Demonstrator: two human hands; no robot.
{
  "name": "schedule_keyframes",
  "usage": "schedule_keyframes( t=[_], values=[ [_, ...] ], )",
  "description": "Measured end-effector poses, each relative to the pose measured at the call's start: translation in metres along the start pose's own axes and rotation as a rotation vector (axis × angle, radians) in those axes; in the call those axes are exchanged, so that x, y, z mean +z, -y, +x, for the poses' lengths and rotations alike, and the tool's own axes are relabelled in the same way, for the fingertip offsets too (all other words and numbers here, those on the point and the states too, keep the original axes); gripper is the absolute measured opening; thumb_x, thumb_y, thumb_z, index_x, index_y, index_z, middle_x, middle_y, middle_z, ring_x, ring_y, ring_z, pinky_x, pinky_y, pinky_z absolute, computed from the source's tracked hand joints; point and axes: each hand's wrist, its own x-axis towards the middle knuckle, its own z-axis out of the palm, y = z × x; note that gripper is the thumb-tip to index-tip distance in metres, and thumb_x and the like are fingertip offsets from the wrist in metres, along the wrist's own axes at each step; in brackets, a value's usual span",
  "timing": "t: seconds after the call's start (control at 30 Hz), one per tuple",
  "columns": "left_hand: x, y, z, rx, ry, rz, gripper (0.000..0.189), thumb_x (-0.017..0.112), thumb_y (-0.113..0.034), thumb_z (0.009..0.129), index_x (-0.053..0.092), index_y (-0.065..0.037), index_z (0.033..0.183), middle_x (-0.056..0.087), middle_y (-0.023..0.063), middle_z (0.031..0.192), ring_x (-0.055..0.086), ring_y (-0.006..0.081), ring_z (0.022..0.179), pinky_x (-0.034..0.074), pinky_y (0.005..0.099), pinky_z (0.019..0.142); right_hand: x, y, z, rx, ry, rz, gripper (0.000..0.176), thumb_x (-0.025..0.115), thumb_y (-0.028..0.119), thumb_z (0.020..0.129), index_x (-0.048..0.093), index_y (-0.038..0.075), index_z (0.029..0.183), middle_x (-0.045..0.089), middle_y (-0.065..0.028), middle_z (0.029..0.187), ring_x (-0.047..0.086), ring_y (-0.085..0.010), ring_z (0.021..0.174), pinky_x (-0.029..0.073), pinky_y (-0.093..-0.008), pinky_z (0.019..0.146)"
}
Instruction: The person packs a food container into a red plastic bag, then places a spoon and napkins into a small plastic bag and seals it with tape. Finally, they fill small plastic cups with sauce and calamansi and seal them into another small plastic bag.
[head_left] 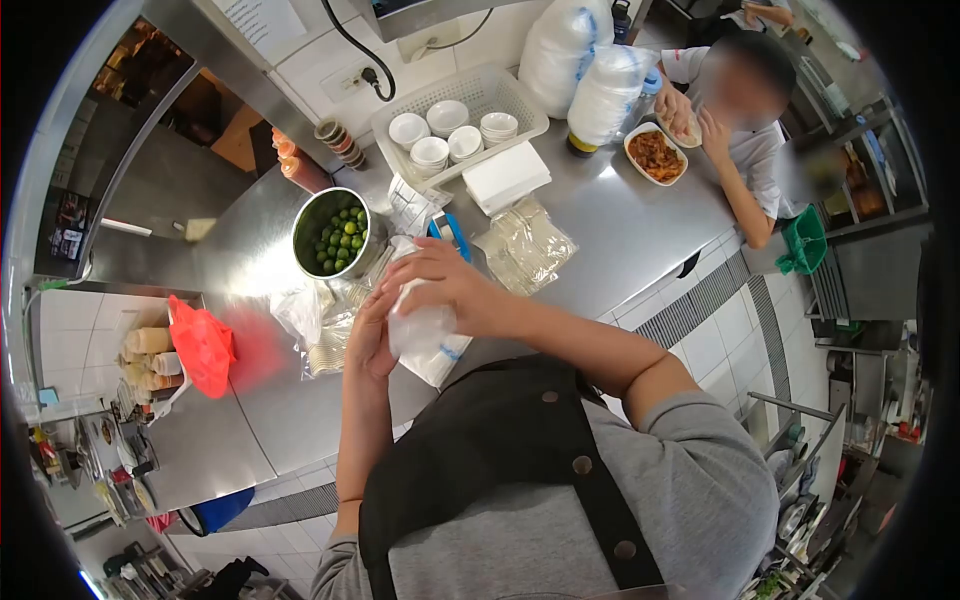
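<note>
In front of my apron, my left hand (370,335) and my right hand (450,287) come together around a translucent plastic bag (425,332). My right fingers curl over its top, and my left fingers press against its side. Whatever the bag contains is hard to make out. Under it shows a white plastic-wrapped pack (436,364) with a blue mark. Just beyond my hands, a blue tape dispenser (455,236) stands on the steel counter (590,235). Clear-wrapped packs of pale lids or dishes (525,245) lie to the right, and a similar wrapped stack (330,350) lies to the left.
A steel pot (299,240) holds green limes. Behind it are sauce bottles (298,165) and a white basket (540,115) of small bowls. White napkins (507,178) lie nearby. A co-worker (745,130) eats beside a food dish (655,157). A red bag (202,345) sits left.
</note>
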Motion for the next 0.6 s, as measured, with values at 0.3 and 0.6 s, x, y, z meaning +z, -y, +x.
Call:
schedule_keyframes(
  t=[0.3, 0.6],
  values=[
    [-0.031, -0.011, -0.003, -0.129, 0.21, 0.052, 0.042, 0.053, -0.006, 0.099, 0.053, 0.007, 0.138, 0.065, 0.0153, 0.127, 0.068, 0.0207, 0.109, 0.056, 0.0317, 0.094, 0.004, 0.0, -0.004, 0.072, 0.141, 0.112, 0.024, 0.078, 0.012, 0.074, 0.07, 0.01, 0.097, 0.069, -0.0074, 0.105, 0.065, -0.0309, 0.106, 0.052, -0.0407, 0.089],
    [-0.009, -0.002, -0.007, 0.04, 0.227, 0.185, 0.049, 0.046, 0.011, 0.086, 0.053, 0.012, 0.134, 0.064, 0.0198, 0.128, 0.064, 0.029, 0.118, 0.054, 0.0434, 0.103, -0.009, 0.01, 0.004, 0.339, -0.021, 0.264, 0.013, 0.081, 0.021, 0.081, 0.076, 0.011, 0.087, 0.069, -0.0094, 0.111, 0.067, -0.0265, 0.097, 0.052, -0.0356, 0.082]
  ],
)
